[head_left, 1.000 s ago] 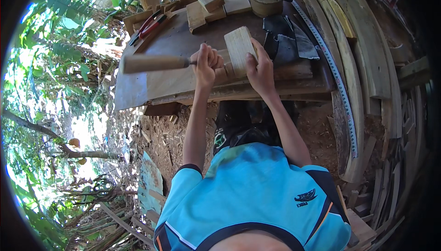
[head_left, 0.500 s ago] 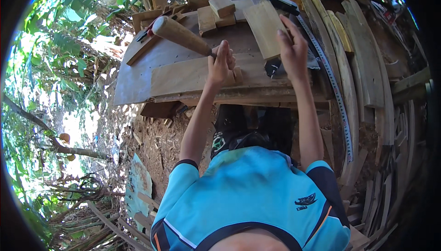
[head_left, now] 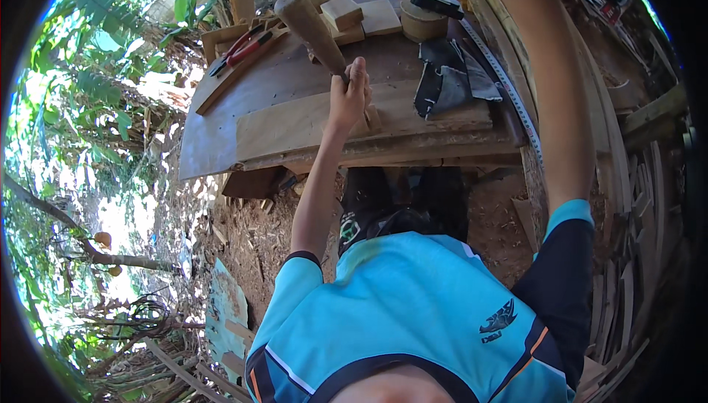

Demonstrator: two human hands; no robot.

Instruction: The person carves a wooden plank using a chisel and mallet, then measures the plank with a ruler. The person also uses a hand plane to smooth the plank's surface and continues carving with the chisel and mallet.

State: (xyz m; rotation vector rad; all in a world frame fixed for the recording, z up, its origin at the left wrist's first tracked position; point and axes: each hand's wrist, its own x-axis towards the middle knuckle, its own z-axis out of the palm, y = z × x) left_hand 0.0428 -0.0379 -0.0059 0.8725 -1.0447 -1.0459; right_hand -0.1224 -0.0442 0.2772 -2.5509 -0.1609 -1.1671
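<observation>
My left hand (head_left: pixel 350 97) is closed round the lower, narrower end of a thick wooden handle (head_left: pixel 313 30), which stands tilted with its wide butt up and away from me. Whatever tool end it has is hidden by my fist, so its kind cannot be told; a chisel is possible. Just below the fist, a small wood block (head_left: pixel 373 118) rests on a long flat board (head_left: pixel 287 124) along the near edge of the bench. My right forearm (head_left: pixel 564 93) is raised across the right side, and its hand lies beyond the top edge of the picture.
Red-handled pliers (head_left: pixel 247 47) lie on a strip at the bench's (head_left: pixel 203 134) left. Wood offcuts (head_left: pixel 343 14), a round tan roll (head_left: pixel 422 23) and a black tool (head_left: pixel 436 2) sit at the back. Dark cloth (head_left: pixel 442 82) and a tape measure (head_left: pixel 501 75) are right, beside long planks (head_left: pixel 612 130).
My right hand has swung up and out of the picture, and the flat wooden block it held is gone from view. The handle in my left hand now stands more upright.
</observation>
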